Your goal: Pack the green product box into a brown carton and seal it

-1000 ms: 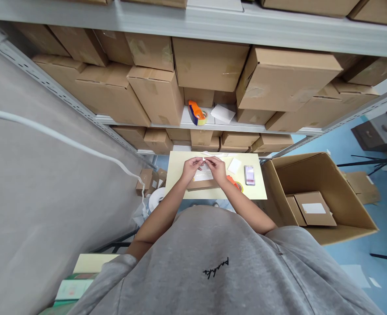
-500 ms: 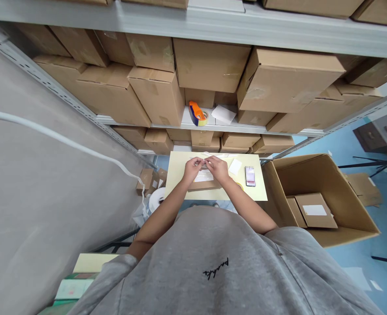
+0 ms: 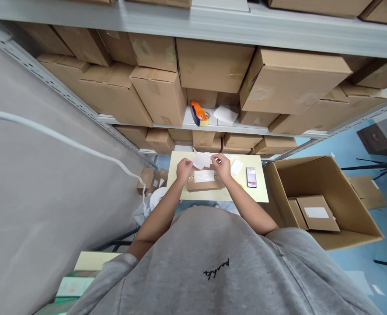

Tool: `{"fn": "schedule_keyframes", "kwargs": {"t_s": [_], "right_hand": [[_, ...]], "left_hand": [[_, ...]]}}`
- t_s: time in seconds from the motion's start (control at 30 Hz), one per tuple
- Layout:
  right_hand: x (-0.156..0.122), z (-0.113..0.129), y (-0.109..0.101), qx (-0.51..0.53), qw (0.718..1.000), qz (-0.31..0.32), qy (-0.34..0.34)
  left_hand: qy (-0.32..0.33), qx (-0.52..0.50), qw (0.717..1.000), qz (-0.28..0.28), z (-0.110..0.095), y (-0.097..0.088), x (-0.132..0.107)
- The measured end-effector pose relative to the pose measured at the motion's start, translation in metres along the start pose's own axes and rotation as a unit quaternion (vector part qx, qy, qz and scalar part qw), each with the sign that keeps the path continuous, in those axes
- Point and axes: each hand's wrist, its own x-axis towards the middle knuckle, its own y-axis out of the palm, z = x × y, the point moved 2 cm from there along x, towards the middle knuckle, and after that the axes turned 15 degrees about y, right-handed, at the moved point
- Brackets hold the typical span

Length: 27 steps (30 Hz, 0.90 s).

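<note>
Between my two hands a thin white sheet point(image 3: 201, 160), like paper or a label, is stretched above the table. My left hand point(image 3: 184, 169) pinches its left edge. At its right edge, my right hand point(image 3: 221, 166) pinches it between thumb and fingers. Just below, a brown cardboard box point(image 3: 203, 184) lies on the pale yellow table point(image 3: 175, 186). On the box top is a white label point(image 3: 204, 176) under a shiny clear covering. To the right lie a small white paper point(image 3: 236, 167) and a phone point(image 3: 251, 177) with its screen lit.
An orange and blue tape dispenser point(image 3: 200, 114) sits on the shelf point(image 3: 245, 129) ahead, next to a white paper point(image 3: 225, 114). Brown boxes point(image 3: 213, 65) fill the rack. A big open carton point(image 3: 340, 188) with boxes inside stands right. A white cable point(image 3: 65, 136) hangs along the left wall.
My hands were close together over the box; now they have moved apart with the white sheet spread between them. The label on the box shows more fully.
</note>
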Motion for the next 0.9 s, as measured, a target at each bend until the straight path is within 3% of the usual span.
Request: {"fn": "schedule_keyframes", "kwargs": {"t_s": [0.13, 0.23, 0.47, 0.63, 0.77, 0.9], "right_hand": [[0.002, -0.007, 0.000, 0.024, 0.999, 0.008, 0.042], [0.001, -0.010, -0.001, 0.027, 0.997, 0.016, 0.077], [0.009, -0.017, -0.015, 0.097, 0.991, -0.036, 0.085], [0.015, -0.020, -0.018, 0.122, 0.990, 0.006, 0.075], [0.014, -0.023, -0.017, 0.124, 0.990, 0.023, 0.068], [0.010, -0.025, -0.016, 0.123, 0.990, 0.039, 0.049]], "left_hand": [[-0.057, 0.134, 0.989, -0.004, 0.010, -0.019, 0.004], [-0.106, 0.237, 0.966, 0.012, 0.020, -0.033, 0.007], [-0.166, 0.373, 0.912, 0.035, 0.044, -0.067, 0.017], [-0.141, 0.397, 0.906, 0.043, 0.039, -0.076, 0.019], [-0.082, 0.412, 0.908, 0.005, 0.031, -0.078, 0.019], [-0.024, 0.347, 0.937, -0.036, 0.024, -0.071, 0.020]]}}
